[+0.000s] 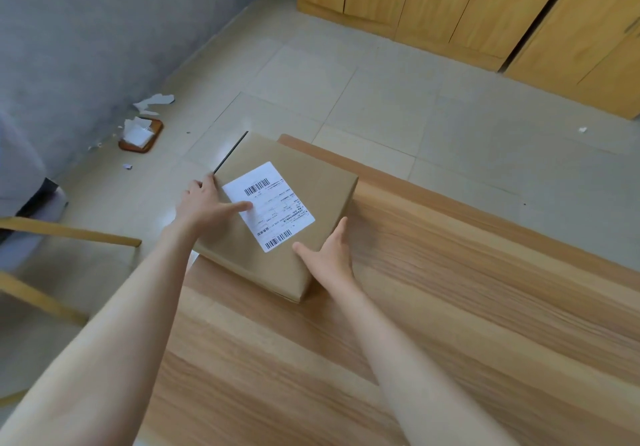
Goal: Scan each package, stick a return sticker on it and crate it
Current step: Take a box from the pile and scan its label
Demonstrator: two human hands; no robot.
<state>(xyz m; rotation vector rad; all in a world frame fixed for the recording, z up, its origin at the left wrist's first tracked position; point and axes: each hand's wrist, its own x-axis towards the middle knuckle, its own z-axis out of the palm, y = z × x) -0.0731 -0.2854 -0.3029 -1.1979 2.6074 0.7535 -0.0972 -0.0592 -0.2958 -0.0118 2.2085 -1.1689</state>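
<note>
Left hand (204, 203) gripping package (311, 182), right hand (329, 253) pressing its side, on table (450, 290)

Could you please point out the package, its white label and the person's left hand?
package (318, 189): head view, bare cardboard top right of the label.
white label (273, 203): head view, middle of the printed sheet.
left hand (202, 205): head view, back of the hand.

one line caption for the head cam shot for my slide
Left hand grips and right hand steadies a cardboard package on a wooden table, thumb on its label.
</note>
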